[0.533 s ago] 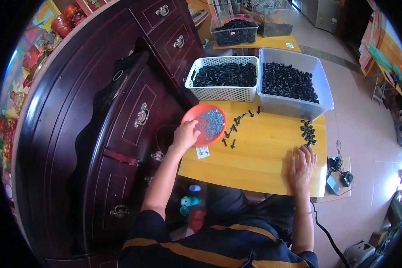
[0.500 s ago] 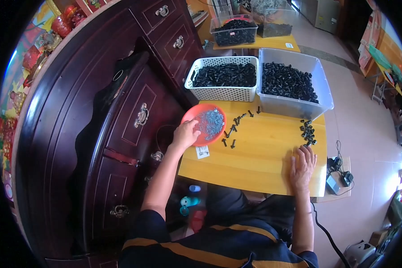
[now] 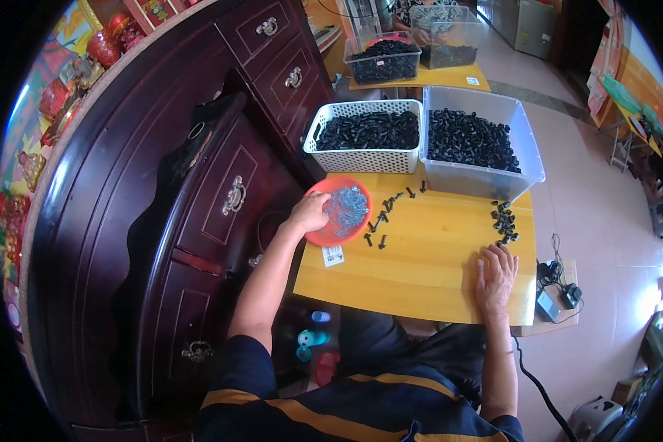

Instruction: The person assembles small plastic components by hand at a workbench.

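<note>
My left hand [image 3: 309, 213] is at the left side of a red-orange bowl [image 3: 334, 240], its fingers curled together over the rim. Small silvery metal pieces [image 3: 348, 205], like thin pins or screws, lie in the bowl. Whether the fingertips hold one of them I cannot make out. On the right part of the yellow table [image 3: 420, 274] rests my right hand [image 3: 498, 281], palm down, fingers stretched forward and empty. Just beyond its fingertips is a cluster of short black nut-like parts [image 3: 504, 221]. Several black bolt-shaped parts [image 3: 382, 217] are scattered right of the bowl.
A white perforated basket [image 3: 365, 160] and a clear plastic bin [image 3: 482, 175], both holding black parts, stand at the table's far side. Dark wooden drawers [image 3: 221, 214] border the left. Farther back are more clear boxes [image 3: 383, 70] on another table. Cables and adapters [image 3: 560, 283] lie at right.
My left hand has drawn slightly back toward the bowl's left rim, its fingers curling closer together. My right hand stays on the table. The view has shifted a little.
</note>
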`<state>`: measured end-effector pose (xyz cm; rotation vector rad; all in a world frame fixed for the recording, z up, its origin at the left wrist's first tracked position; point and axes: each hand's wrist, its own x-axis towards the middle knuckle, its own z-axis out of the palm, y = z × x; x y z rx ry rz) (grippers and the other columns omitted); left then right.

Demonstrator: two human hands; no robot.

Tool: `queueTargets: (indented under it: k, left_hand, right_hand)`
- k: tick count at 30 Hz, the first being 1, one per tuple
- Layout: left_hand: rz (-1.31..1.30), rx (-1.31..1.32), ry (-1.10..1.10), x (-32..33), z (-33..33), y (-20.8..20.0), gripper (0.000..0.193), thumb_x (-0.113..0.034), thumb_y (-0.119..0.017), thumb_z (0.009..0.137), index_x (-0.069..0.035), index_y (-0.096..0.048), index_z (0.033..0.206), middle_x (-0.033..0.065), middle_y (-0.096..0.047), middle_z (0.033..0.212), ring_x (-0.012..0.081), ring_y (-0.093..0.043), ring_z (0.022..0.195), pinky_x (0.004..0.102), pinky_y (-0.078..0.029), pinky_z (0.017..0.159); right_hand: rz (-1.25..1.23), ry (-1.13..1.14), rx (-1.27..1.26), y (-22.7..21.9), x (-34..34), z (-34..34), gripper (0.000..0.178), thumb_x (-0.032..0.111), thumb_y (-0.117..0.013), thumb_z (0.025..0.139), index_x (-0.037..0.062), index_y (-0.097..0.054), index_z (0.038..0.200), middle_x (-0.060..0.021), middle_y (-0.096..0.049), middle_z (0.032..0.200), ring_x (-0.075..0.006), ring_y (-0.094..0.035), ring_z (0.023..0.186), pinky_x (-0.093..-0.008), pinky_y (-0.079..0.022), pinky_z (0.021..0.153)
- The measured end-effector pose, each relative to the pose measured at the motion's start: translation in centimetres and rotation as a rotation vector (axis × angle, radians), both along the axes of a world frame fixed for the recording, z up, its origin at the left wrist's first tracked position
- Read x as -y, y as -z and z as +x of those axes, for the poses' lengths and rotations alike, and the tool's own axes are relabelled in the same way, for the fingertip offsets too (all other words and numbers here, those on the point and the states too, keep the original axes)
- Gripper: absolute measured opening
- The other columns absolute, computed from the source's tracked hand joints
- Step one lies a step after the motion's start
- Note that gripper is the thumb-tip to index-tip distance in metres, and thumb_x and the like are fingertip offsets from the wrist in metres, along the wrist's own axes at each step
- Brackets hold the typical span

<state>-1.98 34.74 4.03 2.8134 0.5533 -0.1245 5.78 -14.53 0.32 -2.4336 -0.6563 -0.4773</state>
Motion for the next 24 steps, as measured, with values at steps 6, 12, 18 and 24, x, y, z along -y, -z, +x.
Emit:
queueTargets:
  k: [6,12,18,24]
  left_hand:
    - [0.014,0.077,0.1,0.6,0.5,-1.6,0.051,-0.002,-0.058,0.085,0.0,-0.062,0.136,0.018,-0.064,0.134,0.0317,-0.067,0.116,0.0407,-0.054,0.1]
    - [-0.09,0.068,0.126,0.3,1.0,-0.5,0.055,0.0,-0.062,0.081,-0.001,-0.063,0.136,0.0188,-0.066,0.129,0.0315,-0.067,0.117,0.0394,-0.054,0.099]
    - [-0.053,0.018,0.104,1.4,0.4,-1.5,0.072,-0.015,-0.078,0.076,0.0,-0.057,0.143,0.0204,-0.056,0.144,0.0327,-0.057,0.132,0.0405,-0.046,0.112]
    - [-0.018,-0.103,0.249,2.0,-0.2,-1.6,0.11,-0.035,-0.094,0.06,-0.001,-0.046,0.153,0.0225,-0.046,0.156,0.0355,-0.041,0.147,0.0403,-0.034,0.123]
  right_hand:
    - [0.02,0.002,0.003,-0.1,0.2,0.2,0.026,0.023,-0.064,0.097,0.0099,-0.067,0.12,-0.0106,-0.064,0.131,-0.035,-0.049,0.137,-0.0597,-0.025,0.121]
    - [0.05,-0.01,-0.023,-0.3,0.2,0.1,0.024,0.021,-0.064,0.097,0.0096,-0.067,0.118,-0.0103,-0.064,0.13,-0.0346,-0.049,0.137,-0.0595,-0.025,0.121]
    - [0.044,-0.009,-0.036,-0.6,0.4,0.0,0.023,0.019,-0.063,0.098,0.0088,-0.068,0.118,-0.012,-0.065,0.132,-0.0351,-0.05,0.138,-0.0583,-0.026,0.121]
    - [0.053,-0.011,-0.021,-0.6,0.5,-0.1,0.022,0.018,-0.063,0.098,0.009,-0.068,0.118,-0.012,-0.065,0.132,-0.0352,-0.049,0.138,-0.0585,-0.026,0.121]
